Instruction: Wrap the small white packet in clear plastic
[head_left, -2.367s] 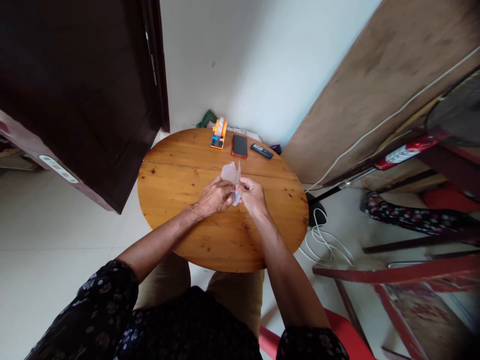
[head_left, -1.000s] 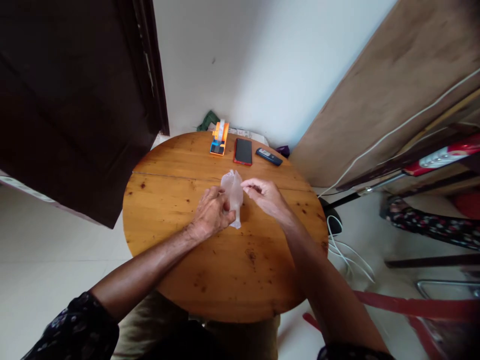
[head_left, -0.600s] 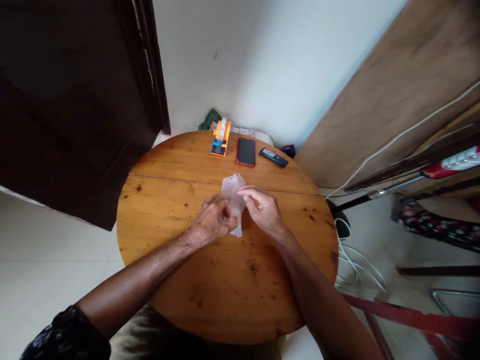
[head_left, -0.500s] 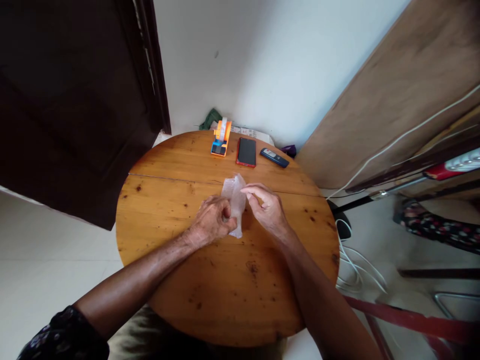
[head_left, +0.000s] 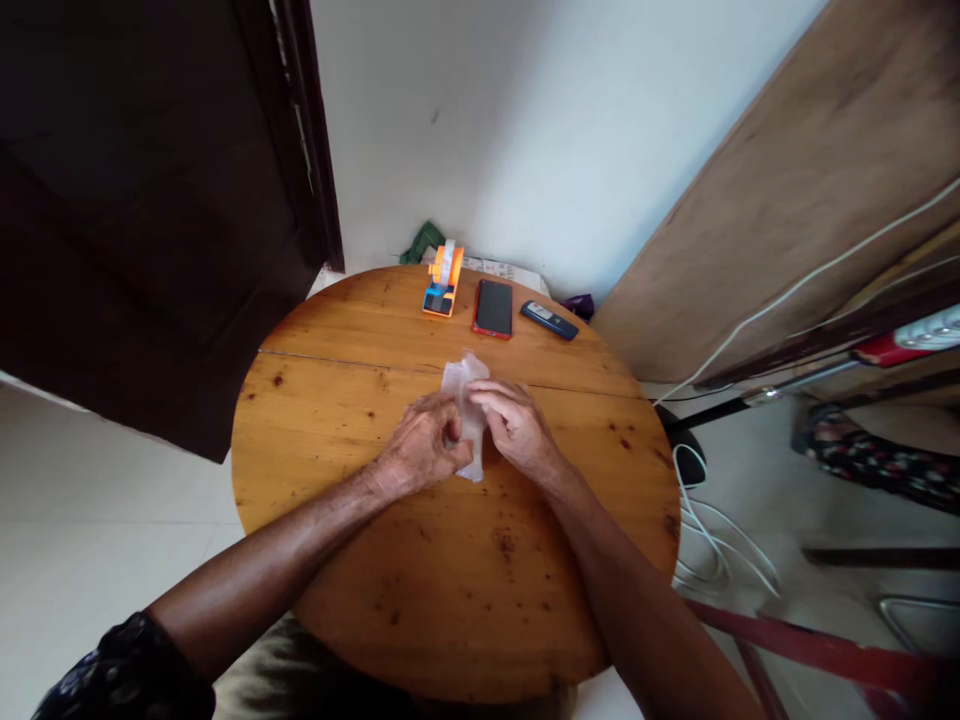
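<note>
A strip of translucent plastic, apparently bubble wrap [head_left: 471, 432], lies folded lengthwise near the middle of the round table. My left hand [head_left: 424, 446] rests against its left side, fingers curled and thumb bent over the near part of the strip. Those fingertips are partly hidden beneath the hand. From the right, my right hand [head_left: 520, 432] lays its outstretched fingers across the upper part of the wrap, with the thumb apart from them. Whether anything is inside the folds cannot be made out.
At the table's [head_left: 337, 400] far side stand an orange and blue tape dispenser [head_left: 444, 282], a phone with a red edge [head_left: 493, 308] and a dark remote control [head_left: 549, 319]. White cables [head_left: 701, 530] lie on the floor to the right. Another person's patterned sleeve or clothing [head_left: 885, 455] shows there.
My right hand has moved left and down, its fingers going from the wrap's right edge to lying over it. My left hand has stayed nearly in place.
</note>
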